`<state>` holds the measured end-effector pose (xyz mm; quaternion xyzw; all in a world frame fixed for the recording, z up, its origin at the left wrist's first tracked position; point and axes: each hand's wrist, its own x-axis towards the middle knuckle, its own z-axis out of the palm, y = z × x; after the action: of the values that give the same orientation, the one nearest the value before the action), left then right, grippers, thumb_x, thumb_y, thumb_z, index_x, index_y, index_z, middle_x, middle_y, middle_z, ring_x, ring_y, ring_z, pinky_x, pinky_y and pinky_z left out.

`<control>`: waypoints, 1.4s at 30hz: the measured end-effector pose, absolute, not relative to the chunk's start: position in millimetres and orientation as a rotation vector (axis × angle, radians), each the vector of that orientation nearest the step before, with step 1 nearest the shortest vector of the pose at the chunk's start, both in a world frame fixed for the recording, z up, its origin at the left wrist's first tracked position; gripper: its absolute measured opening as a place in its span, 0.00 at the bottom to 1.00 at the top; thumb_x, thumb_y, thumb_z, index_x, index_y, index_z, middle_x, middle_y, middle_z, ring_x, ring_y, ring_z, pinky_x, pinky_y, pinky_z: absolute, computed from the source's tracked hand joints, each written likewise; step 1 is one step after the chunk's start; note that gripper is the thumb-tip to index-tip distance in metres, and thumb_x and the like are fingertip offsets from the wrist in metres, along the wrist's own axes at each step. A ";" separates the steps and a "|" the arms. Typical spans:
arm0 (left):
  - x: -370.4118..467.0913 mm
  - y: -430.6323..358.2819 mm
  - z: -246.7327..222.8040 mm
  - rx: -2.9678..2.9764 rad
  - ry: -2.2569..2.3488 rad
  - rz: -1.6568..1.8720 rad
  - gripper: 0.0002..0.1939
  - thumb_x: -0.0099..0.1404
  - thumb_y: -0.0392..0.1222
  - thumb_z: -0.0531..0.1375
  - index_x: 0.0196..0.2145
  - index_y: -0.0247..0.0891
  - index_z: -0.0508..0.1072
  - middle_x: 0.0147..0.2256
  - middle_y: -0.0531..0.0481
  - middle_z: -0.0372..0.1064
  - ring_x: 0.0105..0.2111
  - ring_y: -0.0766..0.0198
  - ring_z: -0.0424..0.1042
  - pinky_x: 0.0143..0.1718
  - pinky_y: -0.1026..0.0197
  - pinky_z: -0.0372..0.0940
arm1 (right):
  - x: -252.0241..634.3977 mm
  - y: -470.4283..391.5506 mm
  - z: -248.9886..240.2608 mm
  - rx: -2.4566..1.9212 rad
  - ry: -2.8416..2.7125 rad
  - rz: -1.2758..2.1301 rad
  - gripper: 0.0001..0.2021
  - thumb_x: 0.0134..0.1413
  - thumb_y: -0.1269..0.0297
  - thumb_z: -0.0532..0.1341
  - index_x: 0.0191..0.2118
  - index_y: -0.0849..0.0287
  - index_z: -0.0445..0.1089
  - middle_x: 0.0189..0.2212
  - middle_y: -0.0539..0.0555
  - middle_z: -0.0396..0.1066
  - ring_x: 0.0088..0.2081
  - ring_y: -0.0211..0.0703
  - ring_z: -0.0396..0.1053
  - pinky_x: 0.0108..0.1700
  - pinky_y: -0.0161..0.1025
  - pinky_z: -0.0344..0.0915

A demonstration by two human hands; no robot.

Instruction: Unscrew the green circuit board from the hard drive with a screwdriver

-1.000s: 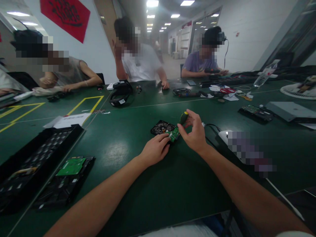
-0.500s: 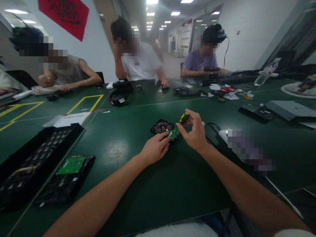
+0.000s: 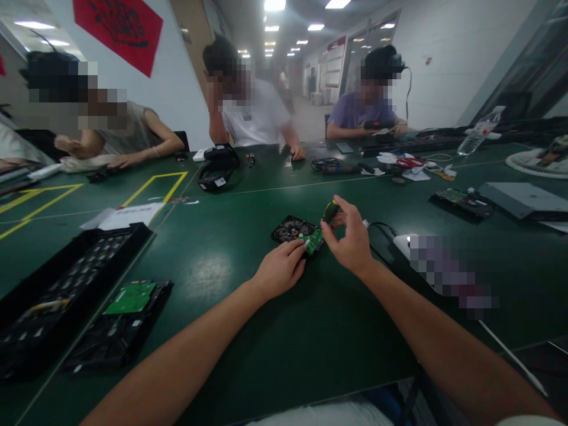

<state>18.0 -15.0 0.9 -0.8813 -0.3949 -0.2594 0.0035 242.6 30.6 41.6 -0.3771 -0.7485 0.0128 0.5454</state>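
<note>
Ceiling lights (image 3: 315,27) glow above a pale corridor floor (image 3: 307,118), flanked by white walls (image 3: 439,65), a red diamond-shaped sign (image 3: 122,32) and a broad green surface (image 3: 319,343).

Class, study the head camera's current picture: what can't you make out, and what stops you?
All in the head view:
Tip of the screwdriver: masked by the right hand or too small to tell.
Part of the green circuit board: beneath the left hand's fingers.
Far-left end of the black tray: cut off by the left edge.
Lettering on the paper: too small.
Most of the pale object: covered by pixelation.
</note>
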 end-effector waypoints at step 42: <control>19.4 -17.6 7.8 -2.678 -1.290 -0.699 0.18 0.76 0.40 0.54 0.59 0.37 0.71 0.60 0.38 0.71 0.55 0.50 0.73 0.56 0.46 0.74 | 243.4 27.5 45.2 -0.901 -1.801 0.025 0.30 0.65 0.61 0.63 0.69 0.48 0.56 0.55 0.60 0.68 0.44 0.50 0.74 0.43 0.53 0.80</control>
<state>19.4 -17.6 7.8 -0.8761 -0.4220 -0.2288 0.0439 243.4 27.5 45.2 -0.3781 -0.7557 0.0103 0.5346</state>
